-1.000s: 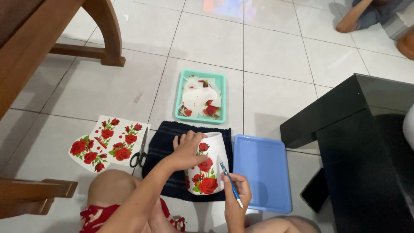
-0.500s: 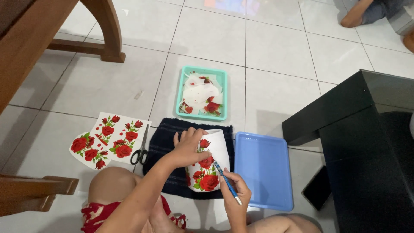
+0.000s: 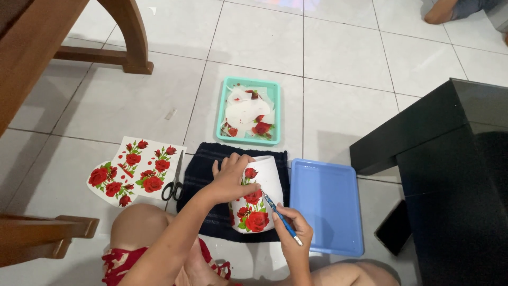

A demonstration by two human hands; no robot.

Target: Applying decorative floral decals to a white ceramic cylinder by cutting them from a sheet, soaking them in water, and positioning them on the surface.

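A white vessel with red rose decals (image 3: 257,197) lies on its side on a dark cloth (image 3: 207,175) on the tiled floor. My left hand (image 3: 230,177) rests on top of the vessel and steadies it. My right hand (image 3: 290,230) holds a thin blue-handled brush (image 3: 280,217) whose tip touches the vessel's side near a rose. My bent knees show at the bottom of the view.
A teal tray (image 3: 250,110) with wet cut-out rose pieces sits beyond the cloth. A blue tray (image 3: 327,205) lies to the right. Rose decal sheets (image 3: 133,169) and scissors (image 3: 174,180) lie to the left. A black table (image 3: 450,159) stands right, wooden furniture (image 3: 47,47) left.
My hands and the vessel stay almost in place; the brush tip shifts slightly along the vessel's side. The view has drifted a little.
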